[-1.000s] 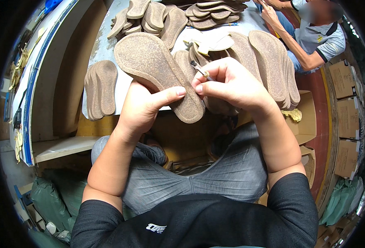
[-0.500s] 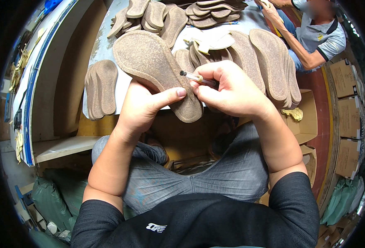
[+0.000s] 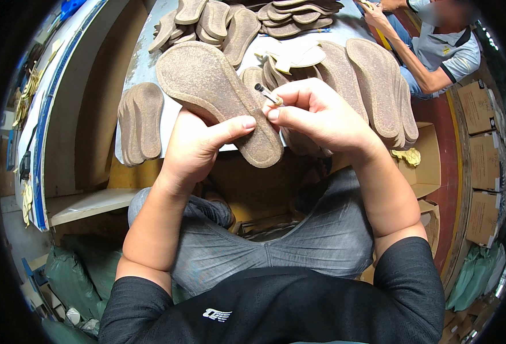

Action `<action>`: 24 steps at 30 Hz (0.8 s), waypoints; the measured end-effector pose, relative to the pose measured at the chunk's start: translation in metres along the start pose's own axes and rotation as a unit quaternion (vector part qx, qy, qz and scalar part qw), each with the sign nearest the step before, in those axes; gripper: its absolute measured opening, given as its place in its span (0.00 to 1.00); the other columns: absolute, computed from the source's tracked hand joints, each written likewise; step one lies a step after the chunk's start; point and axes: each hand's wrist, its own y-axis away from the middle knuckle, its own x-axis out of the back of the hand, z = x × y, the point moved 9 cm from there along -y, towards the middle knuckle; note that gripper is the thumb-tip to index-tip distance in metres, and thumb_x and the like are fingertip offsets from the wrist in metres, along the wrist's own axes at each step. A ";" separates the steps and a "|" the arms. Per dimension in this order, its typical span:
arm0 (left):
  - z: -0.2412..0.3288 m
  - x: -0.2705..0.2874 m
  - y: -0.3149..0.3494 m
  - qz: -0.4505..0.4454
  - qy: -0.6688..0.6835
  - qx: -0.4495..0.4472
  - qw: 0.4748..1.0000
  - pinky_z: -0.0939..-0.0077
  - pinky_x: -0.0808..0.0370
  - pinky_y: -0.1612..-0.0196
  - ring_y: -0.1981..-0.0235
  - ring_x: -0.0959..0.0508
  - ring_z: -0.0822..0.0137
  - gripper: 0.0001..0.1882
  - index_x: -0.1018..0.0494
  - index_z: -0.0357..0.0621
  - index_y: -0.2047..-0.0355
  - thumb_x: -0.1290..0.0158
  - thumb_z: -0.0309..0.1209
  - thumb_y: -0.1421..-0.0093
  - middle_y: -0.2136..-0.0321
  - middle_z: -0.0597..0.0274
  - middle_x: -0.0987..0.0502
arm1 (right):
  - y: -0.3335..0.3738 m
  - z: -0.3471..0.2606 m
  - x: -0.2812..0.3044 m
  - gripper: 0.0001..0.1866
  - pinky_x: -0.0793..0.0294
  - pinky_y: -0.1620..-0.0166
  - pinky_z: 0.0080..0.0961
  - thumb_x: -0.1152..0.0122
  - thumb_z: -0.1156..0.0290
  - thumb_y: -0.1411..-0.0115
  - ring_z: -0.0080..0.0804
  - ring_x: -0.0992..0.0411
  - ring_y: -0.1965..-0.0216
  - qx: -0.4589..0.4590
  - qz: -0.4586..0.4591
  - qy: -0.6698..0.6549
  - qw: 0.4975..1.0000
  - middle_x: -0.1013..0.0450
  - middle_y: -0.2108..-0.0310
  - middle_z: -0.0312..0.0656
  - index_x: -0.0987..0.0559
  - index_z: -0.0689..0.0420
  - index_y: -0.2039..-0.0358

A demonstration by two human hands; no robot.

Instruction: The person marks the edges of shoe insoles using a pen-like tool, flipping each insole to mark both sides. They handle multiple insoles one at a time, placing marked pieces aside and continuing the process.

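A brown speckled shoe insole [image 3: 207, 80] is tilted in front of me, its wide end up and left. My left hand [image 3: 195, 140] is closed round its left edge, with the thumb lying on top near the narrower end. My right hand [image 3: 324, 117] pinches a clear pen [image 3: 269, 95] with a black end, just off the insole's right edge. The pen's black end points up and left; its other end is hidden by my fingers. Beyond my right hand stand stacked insoles [image 3: 373, 86], with white and pale yellow pieces [image 3: 293, 59] among them.
A smaller insole stack [image 3: 140, 123] is at the table's left side. More insole piles [image 3: 299, 17] fill the far side. A co-worker [image 3: 445, 54] sits at the far right. Cardboard boxes [image 3: 482, 157] line the right, and a shelf [image 3: 92, 204] stands at left.
My right hand has turned the pen so its black end points more upward. The insole and my left hand have barely moved.
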 end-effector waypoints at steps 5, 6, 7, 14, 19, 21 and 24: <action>0.000 0.005 0.001 0.007 -0.052 -0.011 0.999 0.70 0.18 0.45 0.53 0.14 0.67 0.21 0.16 0.31 0.47 0.26 0.27 0.38 0.53 0.56 0.11 | 0.005 -0.006 -0.005 0.09 0.36 0.72 0.15 0.30 0.66 0.25 0.07 0.33 0.73 -0.028 -0.040 0.048 0.998 0.25 0.71 0.22 0.16 0.59 0.57; -0.002 0.006 0.001 0.007 -0.061 -0.008 0.998 0.70 0.18 0.45 0.53 0.14 0.67 0.20 0.15 0.31 0.48 0.26 0.27 0.38 0.54 0.57 0.11 | 0.005 -0.004 -0.006 0.09 0.37 0.73 0.15 0.30 0.66 0.25 0.07 0.34 0.73 -0.026 -0.048 0.045 0.998 0.26 0.71 0.22 0.16 0.58 0.57; -0.003 0.007 0.001 0.007 -0.070 -0.005 0.998 0.70 0.18 0.45 0.54 0.14 0.68 0.19 0.14 0.31 0.49 0.25 0.27 0.38 0.54 0.57 0.11 | 0.004 -0.004 -0.005 0.09 0.35 0.72 0.18 0.31 0.66 0.25 0.11 0.32 0.74 -0.025 -0.045 0.078 0.996 0.25 0.72 0.24 0.17 0.59 0.57; -0.009 0.011 -0.001 0.018 -0.122 -0.013 0.992 0.71 0.17 0.48 0.55 0.14 0.70 0.15 0.13 0.32 0.52 0.27 0.27 0.37 0.56 0.57 0.10 | 0.007 -0.022 -0.019 0.11 0.23 0.58 0.51 0.37 0.66 0.28 0.63 0.23 0.64 0.102 0.026 0.398 0.911 0.23 0.68 0.57 0.21 0.63 0.61; -0.013 0.014 -0.004 0.021 -0.107 0.005 0.994 0.73 0.17 0.50 0.57 0.14 0.72 0.14 0.12 0.32 0.53 0.28 0.27 0.37 0.58 0.59 0.10 | 0.010 -0.021 -0.025 0.11 0.21 0.54 0.55 0.40 0.66 0.27 0.62 0.20 0.60 0.153 0.053 0.452 0.877 0.22 0.67 0.56 0.22 0.61 0.60; -0.014 0.016 -0.005 0.018 -0.099 0.008 0.995 0.73 0.17 0.50 0.58 0.14 0.72 0.14 0.12 0.32 0.53 0.28 0.26 0.37 0.59 0.59 0.10 | 0.009 -0.021 -0.025 0.11 0.22 0.54 0.54 0.40 0.66 0.26 0.62 0.21 0.61 0.171 0.045 0.439 0.881 0.23 0.67 0.56 0.22 0.62 0.59; -0.008 0.011 -0.004 0.007 -0.091 0.002 0.996 0.73 0.17 0.51 0.58 0.14 0.72 0.14 0.12 0.32 0.53 0.27 0.26 0.37 0.59 0.59 0.10 | 0.003 -0.017 -0.016 0.12 0.24 0.56 0.49 0.39 0.66 0.23 0.60 0.24 0.63 0.163 -0.008 0.384 0.909 0.23 0.66 0.55 0.21 0.64 0.58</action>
